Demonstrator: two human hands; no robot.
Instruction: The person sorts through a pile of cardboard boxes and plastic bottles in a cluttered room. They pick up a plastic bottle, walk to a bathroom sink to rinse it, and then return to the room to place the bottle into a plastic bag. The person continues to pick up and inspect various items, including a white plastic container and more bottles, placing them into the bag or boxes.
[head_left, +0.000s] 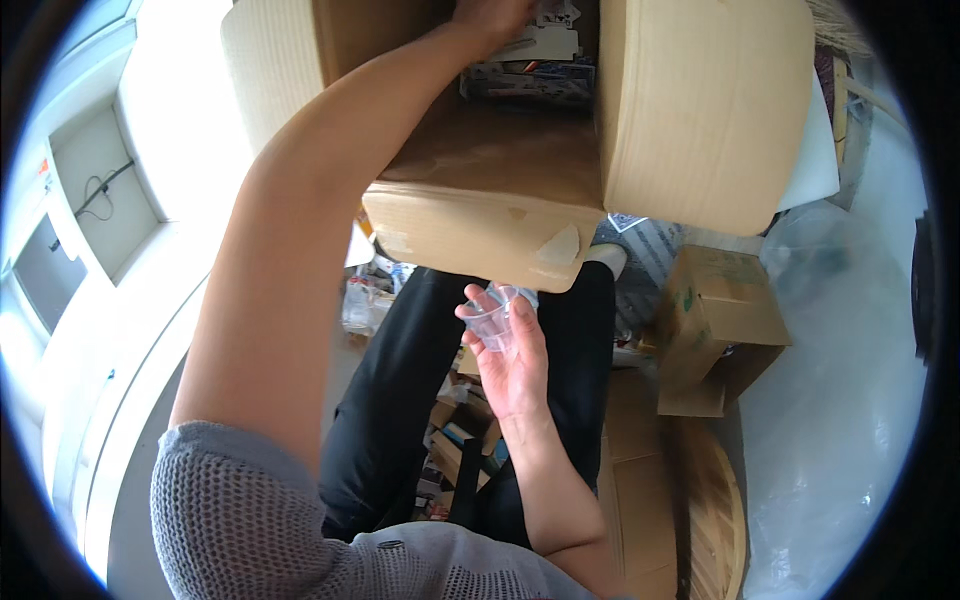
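My left arm reaches over the front flap of a large open cardboard box (480, 225), and my left hand (495, 19) is inside it at the top edge of the view. Its fingers are cut off or blurred, so what it holds cannot be told. Near it lie white card-like pieces (544, 43) and a clear-wrapped stack of printed items (529, 81). Below the flap, my right hand (506, 341) is palm up, its fingers and thumb around a small clear plastic cup (491, 326).
A smaller open cardboard box (720, 322) stands on the right, beside a large translucent plastic bag (817, 420). A flat cardboard piece (641, 480) and a slatted wooden object (712, 510) lie below it. Between my legs are small boxes and clutter (465, 427); more plastic packaging (364, 304) lies left.
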